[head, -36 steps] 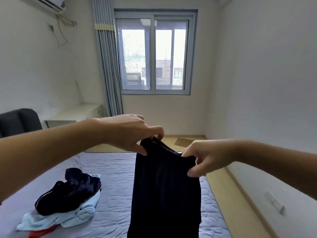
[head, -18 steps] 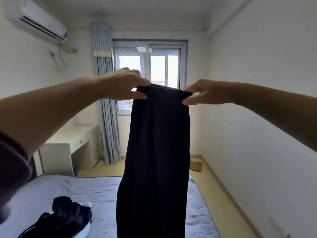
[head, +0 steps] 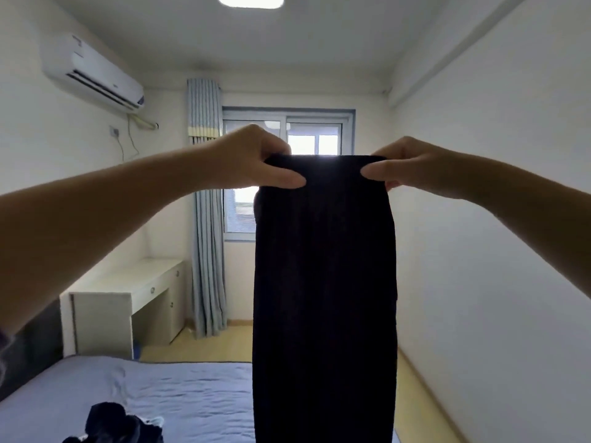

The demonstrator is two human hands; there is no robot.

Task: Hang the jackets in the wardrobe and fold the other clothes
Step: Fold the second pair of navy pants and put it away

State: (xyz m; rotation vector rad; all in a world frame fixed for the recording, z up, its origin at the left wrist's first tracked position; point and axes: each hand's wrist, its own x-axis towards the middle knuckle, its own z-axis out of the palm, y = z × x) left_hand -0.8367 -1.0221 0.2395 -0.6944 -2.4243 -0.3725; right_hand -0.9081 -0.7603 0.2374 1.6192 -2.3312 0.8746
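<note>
The long black ribbed-looking garment (head: 324, 298) runs off the bottom edge of the head view, so its lower end is not visible, and its dark cloth shows too little detail to tell whether it is trousers or a skirt. It covers the right half of the grey-framed window (head: 287, 174) behind it. A heap of dark clothes (head: 118, 425) on the grey-blue quilted bed (head: 179, 391), left of the hanging garment, is cut off at the bottom edge as well; a pale piece shows at its right side, but what it is cannot be made out.

The garment is held up in the air in front of the window, above the bed's right side. The left hand (head: 252, 158) pinches its top left corner, thumb lying across the near face of the cloth and the fingers (head: 275, 145) curled behind the top edge. The right hand (head: 406, 166) grasps the top right corner the same way, thumb on the near face, its fingers mostly hidden behind the cloth. Both hands are clenched on the cloth, and the top edge is stretched level and taut between them.

The garment's long axis is vertical: the top hem faces the ceiling and the body hangs straight down, flat towards the camera, slightly wider below the hem.

Left of the window hang blue-grey curtains (head: 206, 219).
</note>
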